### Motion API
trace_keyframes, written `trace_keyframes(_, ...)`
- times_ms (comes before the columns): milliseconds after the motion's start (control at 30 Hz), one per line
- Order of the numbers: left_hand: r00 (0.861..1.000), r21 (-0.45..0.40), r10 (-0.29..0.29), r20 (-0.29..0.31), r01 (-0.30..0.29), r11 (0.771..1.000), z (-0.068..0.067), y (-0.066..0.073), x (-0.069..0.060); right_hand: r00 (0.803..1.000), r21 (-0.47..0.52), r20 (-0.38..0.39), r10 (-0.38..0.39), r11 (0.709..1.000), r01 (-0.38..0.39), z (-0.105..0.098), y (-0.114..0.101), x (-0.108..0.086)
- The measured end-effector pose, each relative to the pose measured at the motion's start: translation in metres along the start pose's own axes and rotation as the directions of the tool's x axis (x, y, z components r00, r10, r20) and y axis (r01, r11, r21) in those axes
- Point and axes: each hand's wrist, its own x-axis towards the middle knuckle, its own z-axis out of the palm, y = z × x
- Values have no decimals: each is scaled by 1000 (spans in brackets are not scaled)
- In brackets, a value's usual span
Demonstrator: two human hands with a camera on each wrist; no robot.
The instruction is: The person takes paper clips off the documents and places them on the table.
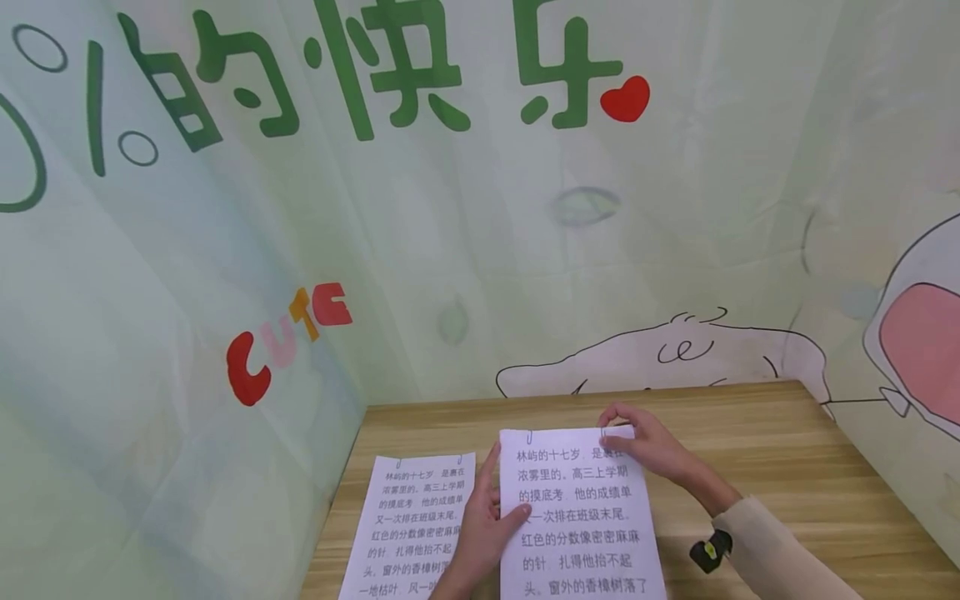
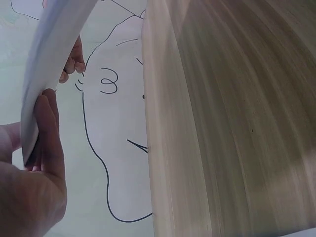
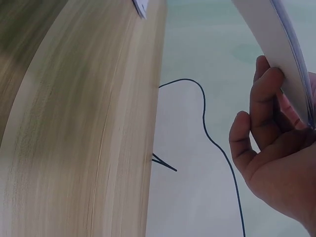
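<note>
1. While a printed backdrop point(image 1: 675, 275) stands beyond the clipped stack point(image 1: 577, 533), the wooden table point(image 1: 780, 442) spreads below it and out to its right.
2. As the clipped stack is held up between both hands, directly ahead of the person, its long axis runs from the far top edge back toward the body; its near end is out of the head view.
3. To the left of the clipped stack, a second stack point(image 1: 412, 525) appears to lie on the table, its long axis nearly parallel, slanting slightly.
4. At the clipped stack's left edge, the left hand point(image 1: 480, 533) grips with the thumb in front and fingers behind; it is the nearer hand to the second stack, though whether it touches that one I cannot tell.
5. At the clipped stack's top right corner, the right hand point(image 1: 652, 446) pinches the paper, thumb in front, fingers curled behind.
6. On the clipped stack's top edge sit a left clip point(image 1: 529, 437) and a right clip point(image 1: 603, 434), the latter just beside the right thumb.
</note>
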Motion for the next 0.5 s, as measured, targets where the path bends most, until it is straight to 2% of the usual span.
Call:
trace_keyframes(167,1000,9,28,13,-28,1000,-1,-1,-1,1000,1,-10,-5,1000,5,2,0,0)
trace_keyframes(333,999,-7,34,12,-34,999,0,-1,-2,997,5,-73,10,1000,-9,5,3,1)
trace_keyframes(500,998,32,59,2,-59,998,0,-1,-1,993,48,-108,39,998,-34,6,6,0)
